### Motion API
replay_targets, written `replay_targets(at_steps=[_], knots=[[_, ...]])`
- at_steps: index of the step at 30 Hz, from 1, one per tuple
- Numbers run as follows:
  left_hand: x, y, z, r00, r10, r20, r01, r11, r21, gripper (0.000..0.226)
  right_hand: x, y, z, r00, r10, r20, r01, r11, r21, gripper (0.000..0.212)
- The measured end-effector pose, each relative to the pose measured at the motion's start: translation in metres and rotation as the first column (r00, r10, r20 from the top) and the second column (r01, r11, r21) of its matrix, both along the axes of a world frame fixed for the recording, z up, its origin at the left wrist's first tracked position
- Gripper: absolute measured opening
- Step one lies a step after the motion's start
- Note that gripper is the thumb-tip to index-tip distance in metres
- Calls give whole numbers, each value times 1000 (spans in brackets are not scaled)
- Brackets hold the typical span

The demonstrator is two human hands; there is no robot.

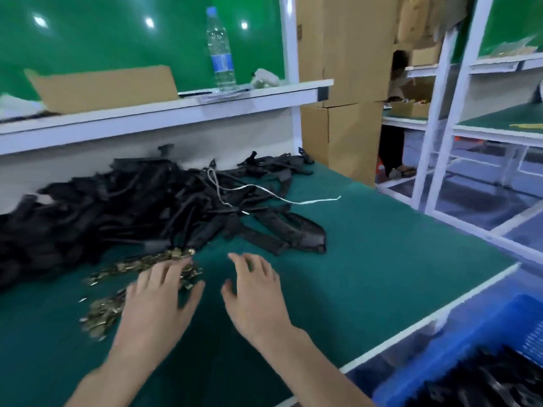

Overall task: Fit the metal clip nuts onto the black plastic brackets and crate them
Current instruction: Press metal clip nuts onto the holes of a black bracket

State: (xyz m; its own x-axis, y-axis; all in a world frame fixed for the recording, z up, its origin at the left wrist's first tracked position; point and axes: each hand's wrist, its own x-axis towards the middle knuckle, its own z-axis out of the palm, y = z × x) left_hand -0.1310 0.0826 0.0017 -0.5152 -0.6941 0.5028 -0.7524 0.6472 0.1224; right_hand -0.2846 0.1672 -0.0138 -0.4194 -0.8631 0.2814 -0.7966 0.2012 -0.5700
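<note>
Hovering side by side, the left hand and right hand were held spread, nothing gripped — clip nuts under the left. Black brackets were heaped beyond.

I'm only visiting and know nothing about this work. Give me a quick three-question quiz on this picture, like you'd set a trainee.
1. True or false: the right hand holds nothing.
2. What is the left hand spread over? A) a screwdriver B) metal clip nuts C) a roll of tape
3. Fill in: the black plastic brackets are heaped on the table; past its right edge sits a blue ____.
Key: 1 true; 2 B; 3 crate.
</note>
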Motion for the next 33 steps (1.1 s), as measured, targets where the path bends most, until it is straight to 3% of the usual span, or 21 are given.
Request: replay_targets(at_steps=[4, 7, 9, 14, 23, 25, 28, 30, 33], knots=[[72, -18, -16, 961, 246, 126, -258, 962, 86, 81, 32, -43, -12, 984, 77, -158, -53, 987, 151, 62], [102, -31, -25, 926, 352, 139, -378, 867, 324, 98, 46, -72, -19, 976, 150, -159, -109, 964, 241, 69], [106, -39, -28, 946, 313, 88, -320, 844, 430, 102, 57, -91, -22, 966, 183, -184, -125, 949, 289, 73], [102, -68, -32, 980, 186, -65, -130, 861, 492, 97, 61, -130, -22, 952, 232, -199, -174, 946, 273, 72], [93, -110, -39, 974, 52, -221, 37, 925, 379, 83, 51, -145, -20, 934, 327, -145, -312, 943, 117, 51], [97, -113, -34, 893, 143, -427, 20, 935, 353, 70, 48, -145, -16, 926, 355, -128, -342, 933, 112, 47], [116, -129, -22, 601, 318, -733, -184, 948, 260, 40, 43, -145, -14, 926, 368, -82, -361, 929, 84, 34], [134, -142, -18, 489, 385, -783, -247, 922, 299, 34, 42, -144, -14, 936, 350, -50, -347, 937, 45, 26], [157, -159, -20, 462, 466, -754, -171, 882, 440, 33, 41, -145, -16, 950, 312, 2, -312, 950, -3, 22]])
